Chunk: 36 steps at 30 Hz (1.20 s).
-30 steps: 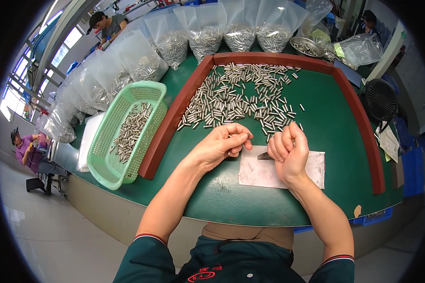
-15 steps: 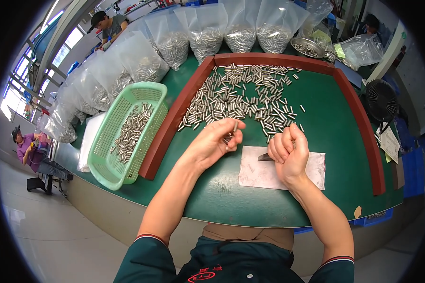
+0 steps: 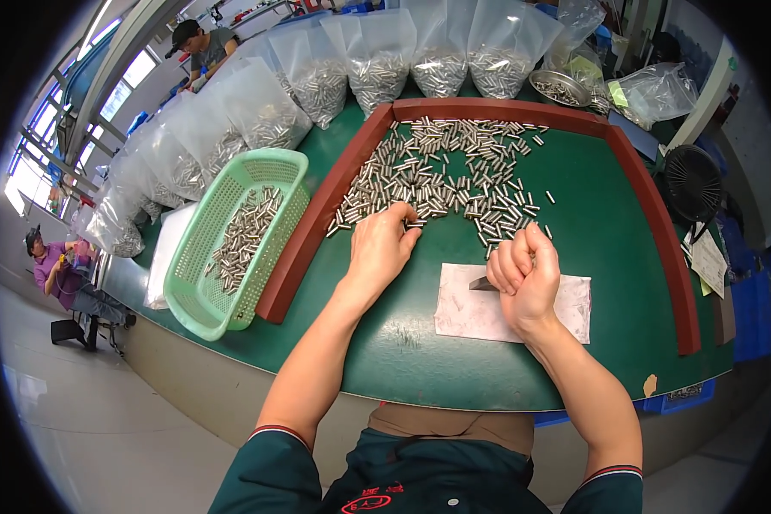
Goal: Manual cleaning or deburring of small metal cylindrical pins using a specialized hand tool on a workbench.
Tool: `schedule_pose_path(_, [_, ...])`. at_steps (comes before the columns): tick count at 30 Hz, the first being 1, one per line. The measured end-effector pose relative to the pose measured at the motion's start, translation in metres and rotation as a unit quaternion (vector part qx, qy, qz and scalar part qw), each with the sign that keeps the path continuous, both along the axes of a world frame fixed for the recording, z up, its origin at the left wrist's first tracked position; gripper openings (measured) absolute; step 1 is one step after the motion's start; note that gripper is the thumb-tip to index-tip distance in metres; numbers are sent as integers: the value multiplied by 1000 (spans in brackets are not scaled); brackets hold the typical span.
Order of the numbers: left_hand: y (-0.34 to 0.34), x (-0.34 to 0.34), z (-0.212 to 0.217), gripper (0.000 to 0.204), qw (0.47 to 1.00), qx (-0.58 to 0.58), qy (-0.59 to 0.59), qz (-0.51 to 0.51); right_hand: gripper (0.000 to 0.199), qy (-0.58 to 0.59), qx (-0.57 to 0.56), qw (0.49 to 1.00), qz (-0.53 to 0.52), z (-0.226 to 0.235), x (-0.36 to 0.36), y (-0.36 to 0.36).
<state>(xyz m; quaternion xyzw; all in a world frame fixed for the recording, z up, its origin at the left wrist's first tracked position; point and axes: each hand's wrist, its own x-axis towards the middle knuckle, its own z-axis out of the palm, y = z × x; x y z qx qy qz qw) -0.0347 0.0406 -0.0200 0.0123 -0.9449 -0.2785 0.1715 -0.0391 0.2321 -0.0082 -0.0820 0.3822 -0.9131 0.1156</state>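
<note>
I see my left hand (image 3: 384, 248) stretched forward, palm down, fingers loosely spread and curved. Its fingertips (image 3: 407, 216) rest on the near edge of the heap of small metal cylinders (image 3: 450, 176) scattered over the green table (image 3: 608, 248). The hand is relaxed rather than clenched, touching the pieces at the heap's fringe; whether a piece is pinched under the fingers I cannot tell, since the back of the hand hides them.

My right hand (image 3: 527, 278) sits just to the right of the left, well short of the heap, curled into a loose fist with the fingers folded toward the palm. It grips a small dark metal tool (image 3: 481, 283) whose pointed end sticks out to the hand's left. I cannot tell whether a cylinder is also held in the closed fingers. Under this hand lies a white paper sheet (image 3: 463, 313), the heel of the hand resting on it.

A reddish-brown wooden frame (image 3: 304, 248) runs just to the left of my left hand and wraps round beyond the heap and down the far right side. Left of that frame stands a light green plastic basket (image 3: 201, 300) with more cylinders lying in it. Beyond the heap, past the frame, clear plastic bags (image 3: 377, 60) of the same pieces stand in a row. Far off to the right of my right hand is a small black fan (image 3: 692, 182).
</note>
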Motion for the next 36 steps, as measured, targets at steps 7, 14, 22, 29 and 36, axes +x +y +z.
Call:
schedule_pose_path(7, [-3,0,8,9,993,-87,18,-81,44,-8,-1,1000,2,2,-1,0])
schedule_pose_path(14, [-5,-7,-5,8,981,-146,76,-100,44,-19,9,1000,-3,3,0,-2])
schedule_pose_path(22, [15,0,0,9,946,266,109,-147,43,-14,11,1000,0,3,3,-2])
schedule_pose_path(29, [26,7,4,8,913,359,94,-168,43,-12,14,1000,1,6,3,-1])
schedule_pose_path(36, [24,6,4,8,895,413,61,-158,44,-12,9,1000,4,6,2,0])
